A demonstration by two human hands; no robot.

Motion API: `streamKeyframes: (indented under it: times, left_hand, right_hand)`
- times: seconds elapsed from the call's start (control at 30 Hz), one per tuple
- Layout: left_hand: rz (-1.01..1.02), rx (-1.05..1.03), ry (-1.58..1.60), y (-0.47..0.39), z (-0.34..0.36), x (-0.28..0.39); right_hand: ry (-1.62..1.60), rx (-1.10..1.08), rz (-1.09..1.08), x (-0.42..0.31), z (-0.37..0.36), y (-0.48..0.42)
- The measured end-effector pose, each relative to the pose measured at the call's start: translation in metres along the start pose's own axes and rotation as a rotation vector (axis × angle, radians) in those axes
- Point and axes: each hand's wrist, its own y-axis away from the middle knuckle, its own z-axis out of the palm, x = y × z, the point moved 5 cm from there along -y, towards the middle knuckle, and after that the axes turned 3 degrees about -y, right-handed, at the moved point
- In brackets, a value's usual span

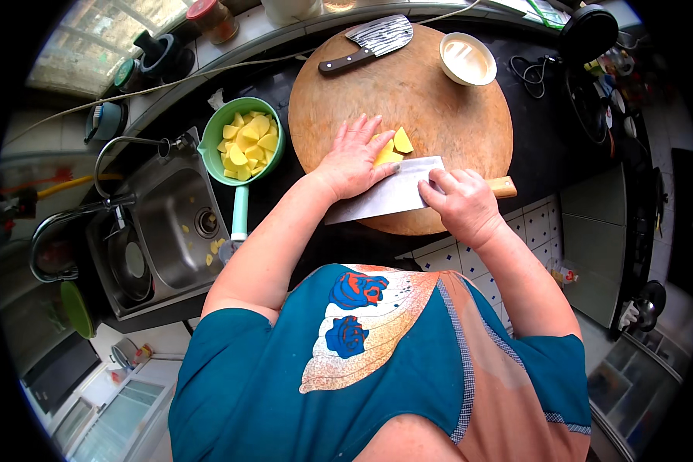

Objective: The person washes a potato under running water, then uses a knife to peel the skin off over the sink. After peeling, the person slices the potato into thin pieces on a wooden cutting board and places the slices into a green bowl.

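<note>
On a round wooden chopping board (pixel 335 95), my right hand (pixel 468 202) grips a broad cleaver (pixel 390 190) where its blade meets the light wooden handle. The blade lies nearly flat, its far end past the board's near left edge. My left hand (pixel 351 159) rests palm down with fingers spread, its thumb over the blade. Beside its fingers are a few cut potato pieces (pixel 403 140), some partly hidden by the hand. A second cleaver (pixel 386 39) with a dark handle and patterned blade lies at the back of the board. A white bowl (pixel 468 60) stands at the back right.
Left of the board, a green long-handled basin (pixel 208 151) holds many potato chunks. Beyond it is a steel sink (pixel 173 254) with a faucet (pixel 107 161), a dark pan (pixel 128 260) and scraps near the drain. A cable (pixel 219 70) runs along the back; jars line the window ledge.
</note>
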Motion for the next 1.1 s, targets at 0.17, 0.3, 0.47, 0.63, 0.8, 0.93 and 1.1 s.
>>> streamKeyframes:
  times: [0.17, 0.3, 0.47, 0.63, 0.8, 0.93, 1.1]
  left_hand:
    - [0.023, 0.193, 0.037, -0.005, 0.013, -0.011]
    - [0.029, 0.31, 0.125, -0.002, 0.01, -0.015]
    - [-0.069, 0.453, 0.175, 0.0, 0.021, 0.007]
    - [-0.104, 0.557, 0.18, -0.01, 0.028, 0.024]
    - [-0.109, 0.672, 0.253, -0.011, 0.022, 0.025]
    - [-0.133, 0.837, 0.365, -0.006, 0.02, 0.018]
    - [-0.136, 1.032, 0.45, 0.017, -0.012, 0.008]
  right_hand:
    - [-0.11, -0.018, 0.093, 0.004, -0.01, 0.038]
    - [-0.466, 0.034, 0.407, 0.022, -0.015, 0.099]
    - [-1.491, 0.142, 1.398, 0.022, 0.033, 0.155]
    - [-1.659, 0.222, 1.434, 0.017, 0.088, 0.12]
    - [-1.702, 0.011, 1.301, -0.008, 0.1, 0.068]
    - [-1.73, -0.049, 1.199, -0.026, 0.103, 0.044]
    - [-1.655, -0.111, 1.127, -0.032, 0.084, 0.014]
